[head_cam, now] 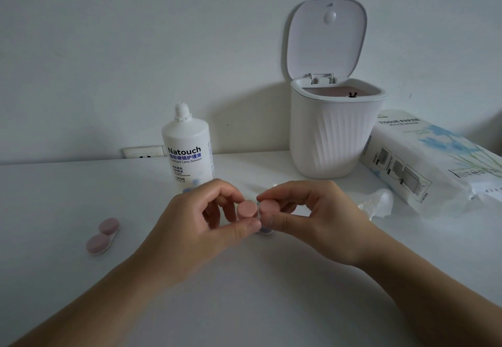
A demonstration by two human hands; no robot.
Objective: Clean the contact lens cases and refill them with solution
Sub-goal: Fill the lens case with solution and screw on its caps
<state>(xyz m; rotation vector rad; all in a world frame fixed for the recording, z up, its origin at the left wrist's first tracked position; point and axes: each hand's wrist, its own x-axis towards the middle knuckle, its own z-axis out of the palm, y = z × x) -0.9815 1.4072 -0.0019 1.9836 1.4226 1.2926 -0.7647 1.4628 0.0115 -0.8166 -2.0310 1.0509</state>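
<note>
Head view: a pink-capped lens case (254, 214) is pinched by left grip (217, 216) and right grip (304, 210), caps on; a second case (103, 235) lies capped; refilling is judged unfinished

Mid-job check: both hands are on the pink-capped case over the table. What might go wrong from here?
1. The left hand and right hand each pinch a pink cap of the lens case; if one comes loose, it may drop and roll on the table.
2. The solution bottle stands uncapped right behind the hands; a knock would likely spill it.
3. The bin is open, so a stray cap might land inside.
</note>
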